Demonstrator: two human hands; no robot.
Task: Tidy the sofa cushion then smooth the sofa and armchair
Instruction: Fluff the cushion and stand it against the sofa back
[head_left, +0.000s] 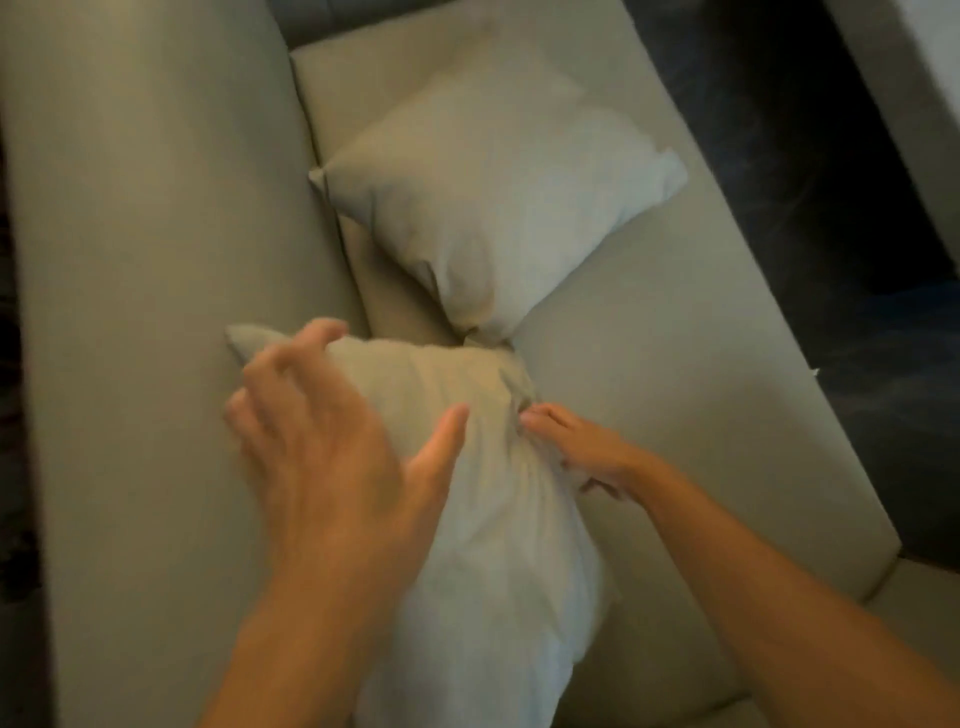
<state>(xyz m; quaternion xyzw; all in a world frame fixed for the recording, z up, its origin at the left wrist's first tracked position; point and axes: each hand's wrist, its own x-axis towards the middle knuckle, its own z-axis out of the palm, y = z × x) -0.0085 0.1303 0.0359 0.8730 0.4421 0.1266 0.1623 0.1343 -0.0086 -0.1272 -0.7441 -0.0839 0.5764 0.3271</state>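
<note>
Two pale grey-green cushions lie on a sofa of the same colour. The near cushion (483, 519) stands creased against the sofa backrest (156, 260). My left hand (332, 447) is spread with fingers apart over that cushion's left upper side, blurred. My right hand (582, 447) pinches the fabric at the cushion's right edge. The far cushion (493, 187) rests flat on the sofa seat (675, 364), one corner touching the near cushion's top.
The sofa's front edge (831, 415) runs diagonally at the right, with dark floor (831, 182) beyond it. A pale piece of furniture (924, 93) shows at the top right corner. A seam between seat cushions (883, 582) lies at the lower right.
</note>
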